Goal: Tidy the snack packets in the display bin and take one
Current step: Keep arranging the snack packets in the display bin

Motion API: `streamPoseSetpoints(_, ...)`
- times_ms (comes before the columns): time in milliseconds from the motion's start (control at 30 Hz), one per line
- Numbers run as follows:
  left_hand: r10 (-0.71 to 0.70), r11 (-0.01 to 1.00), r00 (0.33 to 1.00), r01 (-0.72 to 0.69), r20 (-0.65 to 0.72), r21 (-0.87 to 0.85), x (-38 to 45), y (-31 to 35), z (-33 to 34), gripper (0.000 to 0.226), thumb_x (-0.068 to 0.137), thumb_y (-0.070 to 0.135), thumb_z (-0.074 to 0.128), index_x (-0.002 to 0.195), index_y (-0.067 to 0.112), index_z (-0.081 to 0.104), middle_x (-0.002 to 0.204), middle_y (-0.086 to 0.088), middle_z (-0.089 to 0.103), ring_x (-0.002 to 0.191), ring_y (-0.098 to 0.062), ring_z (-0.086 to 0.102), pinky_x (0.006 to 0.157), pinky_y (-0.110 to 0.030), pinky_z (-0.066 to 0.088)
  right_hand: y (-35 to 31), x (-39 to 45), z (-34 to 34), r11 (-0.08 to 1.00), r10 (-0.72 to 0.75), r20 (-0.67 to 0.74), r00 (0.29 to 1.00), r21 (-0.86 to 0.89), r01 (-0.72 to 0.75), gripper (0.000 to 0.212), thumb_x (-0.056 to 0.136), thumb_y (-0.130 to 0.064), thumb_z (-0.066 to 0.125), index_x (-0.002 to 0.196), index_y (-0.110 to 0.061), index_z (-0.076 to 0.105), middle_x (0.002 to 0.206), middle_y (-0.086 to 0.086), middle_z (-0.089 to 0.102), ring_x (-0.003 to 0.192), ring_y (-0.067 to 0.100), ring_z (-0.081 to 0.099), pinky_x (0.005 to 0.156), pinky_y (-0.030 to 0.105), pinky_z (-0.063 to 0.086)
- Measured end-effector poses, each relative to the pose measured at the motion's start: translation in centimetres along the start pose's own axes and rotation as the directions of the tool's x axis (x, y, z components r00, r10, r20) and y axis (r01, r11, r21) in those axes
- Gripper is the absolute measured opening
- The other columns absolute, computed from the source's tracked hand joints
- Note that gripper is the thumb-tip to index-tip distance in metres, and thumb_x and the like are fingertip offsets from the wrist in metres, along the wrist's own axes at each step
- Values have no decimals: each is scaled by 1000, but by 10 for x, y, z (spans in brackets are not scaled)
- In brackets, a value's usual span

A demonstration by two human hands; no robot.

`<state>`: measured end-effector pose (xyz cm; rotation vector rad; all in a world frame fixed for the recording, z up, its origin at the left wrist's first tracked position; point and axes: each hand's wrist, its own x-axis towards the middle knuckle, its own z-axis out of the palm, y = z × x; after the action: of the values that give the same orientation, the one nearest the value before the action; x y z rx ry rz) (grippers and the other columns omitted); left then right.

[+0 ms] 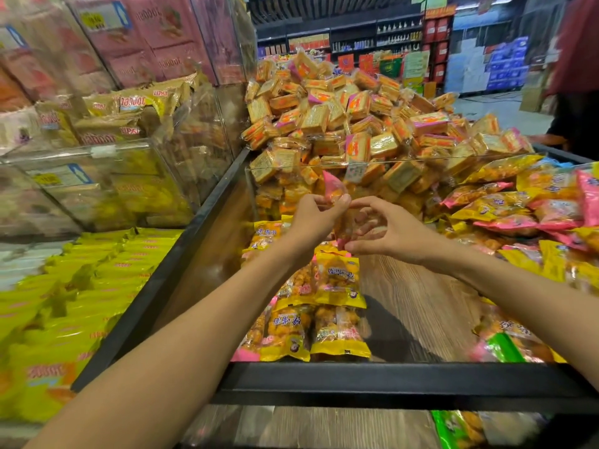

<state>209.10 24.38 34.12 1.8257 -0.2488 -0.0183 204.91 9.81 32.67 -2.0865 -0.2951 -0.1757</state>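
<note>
1. Holding a pink snack packet [335, 197] above the display bin [389, 374], your left hand [316, 218] pinches its top.
2. Your right hand [389, 233] pinches its bottom corner.

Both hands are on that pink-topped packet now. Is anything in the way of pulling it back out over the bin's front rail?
Nothing visible blocks it. The left hand and right hand hold the pink-topped packet up above the yellow packets, and the black front rail lies lower, nearer the person.
</note>
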Motion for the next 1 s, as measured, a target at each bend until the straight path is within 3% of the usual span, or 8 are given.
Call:
streamPoseSetpoints(100, -17, 998, 1000, 16, -7, -56, 0, 3, -2, 33, 94, 25, 57, 118, 1, 56, 99, -2, 60, 82, -6, 55, 68, -25, 49, -2, 1, -3, 999, -31, -40, 999, 41, 33, 47, 80, -21, 74, 124, -25, 57, 106, -2, 60, 91, 8, 61, 75, 14, 49)
streamPoseSetpoints(233, -25, 993, 1000, 25, 4, -116, 0, 11, -1, 18, 97, 20, 52, 102, 4, 61, 106, -15, 64, 95, -25, 62, 86, -43, 53, 6, 9, -10, 992, 70, -254, 965, 118, -41, 44, 86, -25, 67, 127, -16, 52, 102, 3, 59, 91, 13, 60, 81, 27, 49)
streamPoseSetpoints(333, -6, 982, 998, 17, 58, -190, -4, 14, 0, 18, 100, 16, 46, 103, 4, 59, 95, -9, 61, 81, -18, 59, 68, -31, 52, 8, 11, -13, 933, 264, -160, 951, 292, -210, 55, 86, -36, 66, 133, -12, 48, 118, 5, 60, 103, 15, 61, 86, 32, 52)
streamPoseSetpoints(467, -12, 976, 995, 33, 100, -215, -6, 15, 0, 21, 101, 17, 42, 107, 4, 58, 100, -10, 61, 87, -19, 59, 72, -32, 52, 5, 9, -13, 864, 250, -60, 966, 465, -194, 29, 87, -23, 65, 113, -8, 63, 106, 7, 70, 91, 11, 68, 81, 31, 57)
streamPoseSetpoints(600, 36, 996, 982, -20, 187, -88, -8, 11, -1, 12, 95, 28, 55, 97, 17, 59, 93, 6, 64, 83, -1, 61, 73, -26, 52, 8, 8, -13, 876, 264, -122, 957, 445, -185, 37, 83, -21, 71, 115, -7, 59, 111, 11, 67, 101, 17, 65, 91, 40, 53)
streamPoseSetpoints(700, 44, 999, 984, -43, 170, -10, -7, 5, -3, 33, 85, 18, 70, 113, 8, 57, 105, -3, 66, 96, -15, 65, 81, -32, 56, 9, 9, -11, 874, 281, -81, 956, 433, -221, 44, 82, -21, 71, 120, -5, 55, 114, 12, 64, 103, 18, 64, 88, 39, 54)
streamPoseSetpoints(800, 27, 1000, 990, -28, 139, 8, -9, 7, -13, 19, 83, 9, 70, 99, 11, 61, 92, -1, 66, 86, -14, 64, 74, -25, 56, 8, 10, -12, 889, 277, -42, 960, 390, -239, 43, 84, -24, 69, 121, -6, 56, 108, 12, 67, 87, 19, 69, 75, 33, 58)
streamPoseSetpoints(1000, -296, 941, 950, 273, 99, 199, -25, -15, -31, 38, 73, 10, 79, 105, 1, 61, 104, -16, 68, 93, -25, 65, 81, -41, 56, 8, 7, -27, 958, 228, -212, 950, 221, -180, 26, 91, -21, 62, 114, -10, 56, 100, 10, 66, 72, 13, 66, 56, 18, 54)
